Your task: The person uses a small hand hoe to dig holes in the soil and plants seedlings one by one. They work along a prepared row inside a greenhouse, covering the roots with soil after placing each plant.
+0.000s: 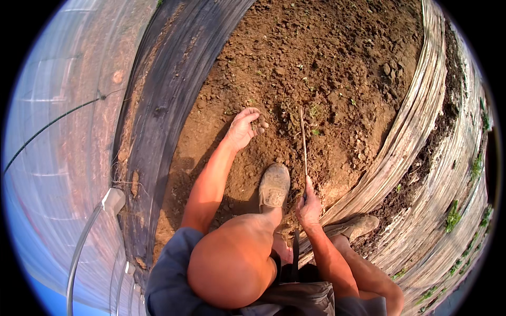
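Note:
My left hand (pixel 246 127) hovers over or rests near the brown soil, its fingers curled with soil on the fingertips; whether anything small is pinched there I cannot tell. In my right hand (pixel 309 207) is the handle end of a long, thin, blade-like tool (pixel 303 144), dirt-coloured, pointing away from me. The tool's far end lies by a patch of uprooted or wilted weeds (pixel 291 118). Loose crumbly soil (pixel 332 51) spreads beyond both hands. A muddy shoe (pixel 274 183) stands between my forearms.
Black plastic ground sheeting (pixel 170 71) runs along the left, beside a translucent greenhouse film wall (pixel 71 98) with metal hoops (pixel 81 249). Pale wrinkled plastic sheeting (pixel 407 118) curves along the right, under my other muddy shoe (pixel 361 227). Green weeds (pixel 452 217) grow farther right.

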Demonstrator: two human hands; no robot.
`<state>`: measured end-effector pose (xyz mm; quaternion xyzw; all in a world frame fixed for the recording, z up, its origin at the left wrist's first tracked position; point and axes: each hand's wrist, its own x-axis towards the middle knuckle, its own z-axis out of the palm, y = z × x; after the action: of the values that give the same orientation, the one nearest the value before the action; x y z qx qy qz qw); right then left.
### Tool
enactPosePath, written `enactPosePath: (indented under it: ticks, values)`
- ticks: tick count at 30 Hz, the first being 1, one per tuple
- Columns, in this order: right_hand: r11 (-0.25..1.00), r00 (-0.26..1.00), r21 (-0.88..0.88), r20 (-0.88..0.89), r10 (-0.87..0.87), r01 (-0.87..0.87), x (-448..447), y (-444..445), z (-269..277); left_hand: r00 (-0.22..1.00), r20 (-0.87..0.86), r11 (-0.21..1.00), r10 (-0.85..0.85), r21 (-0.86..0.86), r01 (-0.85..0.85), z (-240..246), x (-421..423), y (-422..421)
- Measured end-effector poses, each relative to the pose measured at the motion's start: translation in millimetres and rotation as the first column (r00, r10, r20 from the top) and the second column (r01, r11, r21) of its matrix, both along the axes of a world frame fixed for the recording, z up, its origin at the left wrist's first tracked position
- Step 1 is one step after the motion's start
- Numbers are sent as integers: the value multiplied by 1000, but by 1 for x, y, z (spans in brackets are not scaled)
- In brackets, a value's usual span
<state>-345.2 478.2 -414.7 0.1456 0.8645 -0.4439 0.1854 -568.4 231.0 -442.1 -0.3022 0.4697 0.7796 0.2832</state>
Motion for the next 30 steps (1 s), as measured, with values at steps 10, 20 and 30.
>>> enactPosePath:
  ticks: [10, 20, 30]
  values:
    - [1000, 997, -15, 75, -11, 12, 7, 4, -10, 932, -141, 917, -333, -279, 285, -13, 11, 25]
    - [1000, 994, -21, 111, 4, -1, 7, 5, -9, 647, -304, 443, -699, -895, 58, -14, 26, 63]
    - [996, 998, 72, 34, 51, -53, 8, 12, -8, 882, -159, 766, -444, -578, 282, -10, 2, 66]
